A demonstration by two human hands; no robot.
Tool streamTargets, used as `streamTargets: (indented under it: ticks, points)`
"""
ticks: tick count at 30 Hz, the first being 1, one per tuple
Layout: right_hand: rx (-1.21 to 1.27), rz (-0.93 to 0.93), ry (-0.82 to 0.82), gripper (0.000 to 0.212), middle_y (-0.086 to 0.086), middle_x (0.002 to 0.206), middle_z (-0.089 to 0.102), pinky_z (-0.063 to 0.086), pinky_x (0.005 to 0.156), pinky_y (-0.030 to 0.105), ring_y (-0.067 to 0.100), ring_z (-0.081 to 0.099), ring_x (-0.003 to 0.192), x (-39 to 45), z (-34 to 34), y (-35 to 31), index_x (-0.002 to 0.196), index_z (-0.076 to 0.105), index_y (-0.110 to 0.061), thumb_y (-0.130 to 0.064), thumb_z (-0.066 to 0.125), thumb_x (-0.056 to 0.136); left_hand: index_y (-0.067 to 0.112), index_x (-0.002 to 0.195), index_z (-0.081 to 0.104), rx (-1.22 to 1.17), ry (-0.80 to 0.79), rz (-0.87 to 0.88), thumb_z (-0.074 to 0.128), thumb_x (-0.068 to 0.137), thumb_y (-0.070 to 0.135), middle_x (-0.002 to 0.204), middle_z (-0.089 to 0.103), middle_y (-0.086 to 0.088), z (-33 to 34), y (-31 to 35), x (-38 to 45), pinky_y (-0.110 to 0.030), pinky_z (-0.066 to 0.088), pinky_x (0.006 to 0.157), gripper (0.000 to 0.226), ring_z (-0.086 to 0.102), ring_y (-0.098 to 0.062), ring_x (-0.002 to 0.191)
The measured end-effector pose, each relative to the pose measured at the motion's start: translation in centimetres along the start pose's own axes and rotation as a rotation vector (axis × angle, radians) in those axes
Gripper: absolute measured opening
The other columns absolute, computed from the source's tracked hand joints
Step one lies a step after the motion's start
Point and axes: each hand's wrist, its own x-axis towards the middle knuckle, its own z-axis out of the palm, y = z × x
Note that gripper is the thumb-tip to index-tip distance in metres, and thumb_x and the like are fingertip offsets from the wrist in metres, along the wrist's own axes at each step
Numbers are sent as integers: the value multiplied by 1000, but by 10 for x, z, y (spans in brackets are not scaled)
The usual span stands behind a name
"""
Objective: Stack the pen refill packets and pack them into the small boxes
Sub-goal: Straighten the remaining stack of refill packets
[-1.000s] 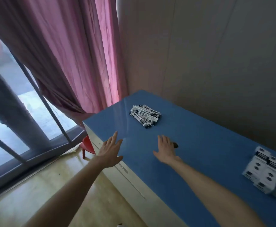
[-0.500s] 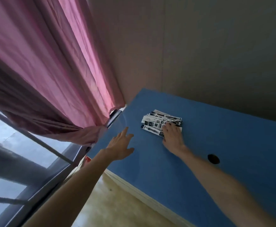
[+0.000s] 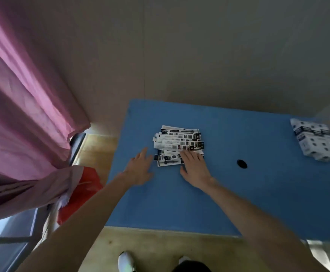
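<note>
The loose pile of refill packets [image 3: 178, 144] lies on the blue table [image 3: 258, 193] with long sides running left to right, the right hand [image 3: 194, 166] resting flat and spread on its near edge, the left hand [image 3: 140, 167] spread just beside its left end.

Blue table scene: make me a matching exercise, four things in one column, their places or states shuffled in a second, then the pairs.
Things:
1. pen refill packets
2. small boxes
3. left hand
4. right hand

Places or states:
A. open, flat on the blue table, just left of the pile
B. grouped at the table's far right edge
C. loose, uneven pile near the table's middle
D. fingers resting on the near edge of the pile

Pairs: 1-C, 2-B, 3-A, 4-D
</note>
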Motion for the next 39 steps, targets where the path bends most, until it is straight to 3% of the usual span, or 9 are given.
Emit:
streamTargets:
  ticks: [5,10,15,20,23,26,31,34,39]
  points:
    - [90,102,6,63,5,160,34,26,123,44,26,32,148,-17,1,-31,157,31,-15,-33,51,100,13,161,15,11,-24,114,61,97,45,169,-5,-18,-8,-14,8,-47,22,122,85,8,-34,156]
    - [38,168,-40,84,11,170,11,14,127,50,30,11,157,-11,-6,-41,162,16,-10,-48,52,97,12,161,12,12,2,213,67,91,50,170,-2,-14,-6,-14,18,-46,19,123,97,10,-32,155]
    - [-62,133,-99,95,12,172,-7,8,127,55,31,-6,158,0,-9,-35,164,3,-12,-61,46,94,11,163,-1,72,-2,278,67,88,59,170,-13,-11,1,-13,35,-49,11,126,112,-3,-32,157]
    - [-146,-10,-106,84,16,165,28,11,126,57,36,20,155,16,-16,-22,161,26,-11,-62,25,94,15,163,1,4,-34,324,64,92,54,171,-12,-3,5,-12,48,-46,7,127,103,-9,-24,158]
    - [-33,-15,23,70,13,149,49,24,122,55,34,42,143,9,0,-23,151,44,-10,-53,38,97,14,164,4,-25,-31,307,63,92,56,172,-5,-3,11,-15,46,-45,8,126,102,-2,-25,158]
    - [163,40,59,68,9,154,40,27,123,49,29,35,146,-1,9,-23,154,38,-12,-50,51,99,15,162,20,-43,45,321,63,92,55,169,14,-4,18,-20,42,-46,17,125,91,13,-27,155]
    - [249,51,17,79,-1,168,20,17,125,44,22,18,154,-8,12,-6,160,26,-21,-61,50,97,18,145,50,-106,207,350,67,90,45,148,49,0,28,-30,37,-44,39,113,63,44,-23,137]
    - [217,28,48,76,0,164,29,20,125,45,23,26,151,-7,17,3,156,36,-19,-65,48,96,18,144,50,-66,270,375,67,88,44,149,48,-3,33,-28,37,-45,43,110,65,43,-24,136]
    - [240,-22,198,61,3,149,45,38,114,48,24,45,136,-9,36,1,142,54,-18,-58,52,95,18,153,41,-8,222,449,64,90,40,164,32,-2,35,-16,36,-40,30,117,71,29,-24,148]
